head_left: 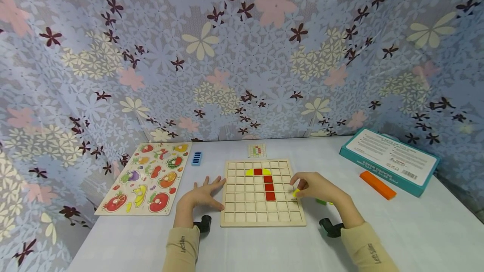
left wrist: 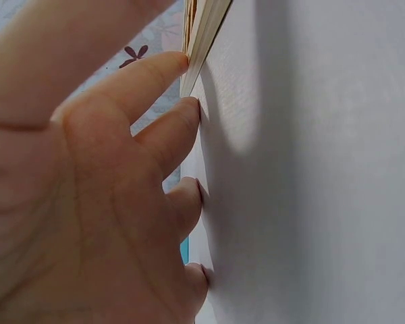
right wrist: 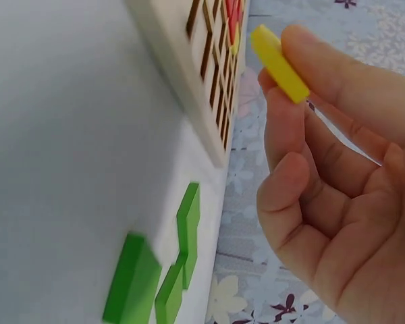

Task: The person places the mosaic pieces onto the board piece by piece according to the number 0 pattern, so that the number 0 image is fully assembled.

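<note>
A pale wooden grid board lies flat on the table. Several red tiles sit in it, one in an upper row and the others in a column. Yellow tiles flank the upper red one. At the board's left edge rests my left hand, fingers spread and fingertips right at the rim and table. My right hand pinches a small yellow tile between thumb and fingers, over the board's right side. Beneath that hand, green pieces lie on the table beside the board.
Behind the board lies a small pattern card. A fruit puzzle board and a blue piece are on the left. To the right are an orange bar and a teal-edged box. Flowered cloth hangs behind the table.
</note>
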Demonstrator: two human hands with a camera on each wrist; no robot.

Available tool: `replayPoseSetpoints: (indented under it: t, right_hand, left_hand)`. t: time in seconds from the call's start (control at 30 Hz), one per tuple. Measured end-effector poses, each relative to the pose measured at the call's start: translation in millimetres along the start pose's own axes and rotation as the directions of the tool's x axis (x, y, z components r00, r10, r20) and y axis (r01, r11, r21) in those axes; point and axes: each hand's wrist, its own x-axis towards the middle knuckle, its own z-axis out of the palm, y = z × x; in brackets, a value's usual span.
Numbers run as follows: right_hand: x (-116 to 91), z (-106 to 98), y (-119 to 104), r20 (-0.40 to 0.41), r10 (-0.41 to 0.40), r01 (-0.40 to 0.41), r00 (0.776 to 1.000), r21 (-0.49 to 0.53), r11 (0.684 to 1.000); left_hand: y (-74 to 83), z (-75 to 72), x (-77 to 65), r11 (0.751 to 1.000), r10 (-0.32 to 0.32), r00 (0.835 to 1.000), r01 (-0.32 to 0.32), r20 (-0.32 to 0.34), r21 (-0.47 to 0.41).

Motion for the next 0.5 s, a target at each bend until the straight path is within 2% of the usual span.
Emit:
replayPoseSetpoints:
  t: [0.33,0.5]
  right_hand:
    - [9,9,-13,-0.009,-0.023,0.024,1.0,0.097,0.995]
    - [12,12,-18,-0.045,-0.064,0.068,0.997,0.094,0.993]
  left_hand:
    - [0.0,1.2,-0.1,1.0,0.003,1.0,-0.003,-0.004,-0.004]
    - [-0.2,1.5,1.0,1.0,-0.001,1.0,0.001,-0.004,0.008]
